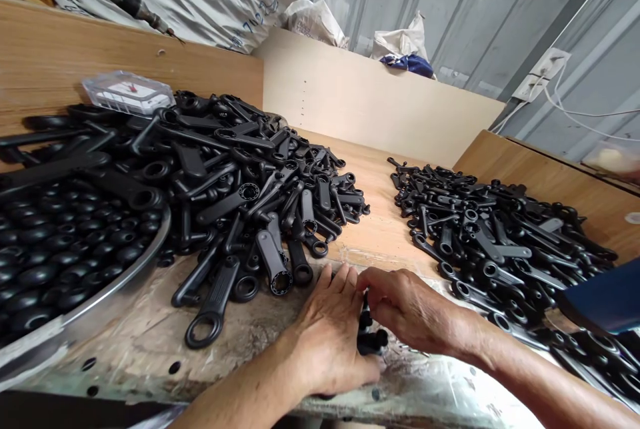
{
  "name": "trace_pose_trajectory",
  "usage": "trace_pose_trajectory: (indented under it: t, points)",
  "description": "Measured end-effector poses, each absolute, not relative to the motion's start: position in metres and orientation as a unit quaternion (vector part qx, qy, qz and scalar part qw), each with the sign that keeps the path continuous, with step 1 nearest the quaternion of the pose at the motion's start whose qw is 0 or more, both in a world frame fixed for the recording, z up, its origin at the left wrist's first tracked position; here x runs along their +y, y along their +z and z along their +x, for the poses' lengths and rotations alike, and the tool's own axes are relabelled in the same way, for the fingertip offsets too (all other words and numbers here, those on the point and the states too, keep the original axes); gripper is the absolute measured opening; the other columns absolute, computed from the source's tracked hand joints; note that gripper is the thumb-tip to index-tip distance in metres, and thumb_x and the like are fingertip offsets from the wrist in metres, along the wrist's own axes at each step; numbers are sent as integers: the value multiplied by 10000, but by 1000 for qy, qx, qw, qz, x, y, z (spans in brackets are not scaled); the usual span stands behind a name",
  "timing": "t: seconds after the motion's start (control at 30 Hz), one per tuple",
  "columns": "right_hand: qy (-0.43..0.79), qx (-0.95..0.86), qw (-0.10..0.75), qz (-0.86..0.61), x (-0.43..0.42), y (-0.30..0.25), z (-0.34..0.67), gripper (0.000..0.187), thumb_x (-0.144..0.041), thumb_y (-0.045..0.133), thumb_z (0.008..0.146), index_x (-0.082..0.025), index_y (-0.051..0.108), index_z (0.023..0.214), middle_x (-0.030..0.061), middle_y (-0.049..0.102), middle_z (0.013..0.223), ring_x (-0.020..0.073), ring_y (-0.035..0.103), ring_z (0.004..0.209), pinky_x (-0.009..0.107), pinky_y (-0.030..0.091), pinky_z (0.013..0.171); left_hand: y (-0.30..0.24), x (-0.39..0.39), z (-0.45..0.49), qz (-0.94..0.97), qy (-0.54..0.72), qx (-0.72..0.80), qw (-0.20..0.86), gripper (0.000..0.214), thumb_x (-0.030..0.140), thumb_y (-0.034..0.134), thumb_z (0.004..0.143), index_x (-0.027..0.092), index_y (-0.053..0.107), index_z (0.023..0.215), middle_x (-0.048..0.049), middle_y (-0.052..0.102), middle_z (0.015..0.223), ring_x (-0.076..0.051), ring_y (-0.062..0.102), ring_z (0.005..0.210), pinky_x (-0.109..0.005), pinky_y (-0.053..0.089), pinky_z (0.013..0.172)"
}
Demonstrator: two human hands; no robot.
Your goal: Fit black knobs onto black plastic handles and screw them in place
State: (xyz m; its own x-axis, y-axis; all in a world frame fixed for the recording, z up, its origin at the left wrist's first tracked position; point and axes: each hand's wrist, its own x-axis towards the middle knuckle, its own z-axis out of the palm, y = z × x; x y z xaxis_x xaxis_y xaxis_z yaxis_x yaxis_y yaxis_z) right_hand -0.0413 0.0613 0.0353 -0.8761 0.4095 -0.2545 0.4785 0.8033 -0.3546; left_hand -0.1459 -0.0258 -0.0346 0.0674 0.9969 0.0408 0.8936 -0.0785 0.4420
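Observation:
My left hand (pixel 330 339) lies palm down near the front of the worktop, fingers stretched forward and thumb apart. Under it and beside its thumb, small black parts (pixel 373 341) with rounded ends partly show; the rest is covered. My right hand (pixel 413 309) is closed in a pinch beside the left fingertips, above those parts. What it pinches is too hidden to make out. Closest to the left hand, black crank-shaped handles with ring ends (pixel 274 262) spill from a large heap. Another heap of black handles (pixel 493 242) lies beyond my right forearm.
A metal-rimmed bowl (pixel 150 252) full of black round knobs stands at left. A clear plastic box (pixel 129 92) rests on the left heap. Wooden boards (pixel 370 89) wall the bench. A blue cylindrical object (pixel 603 299) juts in at right, below a power strip (pixel 543 74).

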Motion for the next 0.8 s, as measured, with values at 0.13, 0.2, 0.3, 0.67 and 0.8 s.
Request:
trace_pose_trajectory:
  t: [0.13,0.2,0.3,0.67,0.8]
  points:
    - [-198,951,68,226,66,40,-39,103,-95,471,754,-150,558,764,-11,537,623,102,422,552,199,285,516,-36,-26,-147,716,156,662,157,810,548,509,703,70,331,1333,-192,302,1412,-335,152,1330,-486,43,1093]
    - [-174,961,51,208,70,37,-29,123,-98,461,778,-155,570,763,-7,550,621,100,434,545,199,285,517,-38,-27,-147,719,149,662,153,849,556,492,714,28,288,1347,-225,250,1429,-338,132,1335,-489,51,1092]
    - [-81,981,54,170,76,24,-10,162,-37,463,738,-154,564,689,2,555,590,102,441,518,216,261,491,-42,-26,-147,715,146,668,146,908,608,445,727,-1,231,1365,-236,198,1444,-335,77,1344,-492,33,1092]
    - [134,991,24,0,73,-14,11,149,-50,499,777,-166,523,687,39,582,682,170,492,591,300,316,511,-30,-26,-145,709,94,676,175,871,581,421,757,-6,226,1371,-222,109,1444,-302,12,1340,-465,7,1094]
    - [119,992,14,25,77,-21,14,120,-85,475,808,-165,527,734,50,580,724,178,484,608,303,342,529,-25,-27,-146,710,92,674,183,850,572,408,767,-12,247,1363,-223,111,1442,-308,10,1338,-475,-1,1090]
